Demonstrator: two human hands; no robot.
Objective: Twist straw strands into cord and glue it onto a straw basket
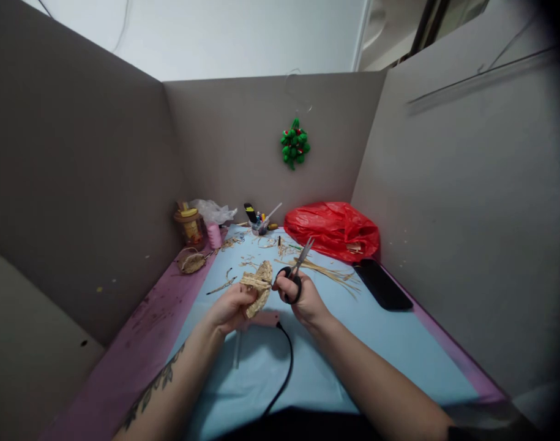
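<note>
A small woven straw piece [258, 283], tan and cross-like in outline, is pinched between the thumb and fingers of my left hand [234, 306]. Close to its right side, my right hand [307, 300] grips black-handled scissors [302, 257], fingers through the loops and blades pointing up and away from the straw. My right fingertips come close to the edge of the piece; whether they touch it I cannot tell. Below my hands lies a pink glue gun [265, 318] with a black cord, partly hidden by my left hand and the straw piece.
Long straw strips [330, 271] and scraps lie beyond my hands on the blue sheet [376, 355]. A red plastic bag [330, 226] and a black phone-like slab [384, 285] are on the right. At back left stand a jar [191, 229], pink thread spool [214, 236] and pen cup [260, 226].
</note>
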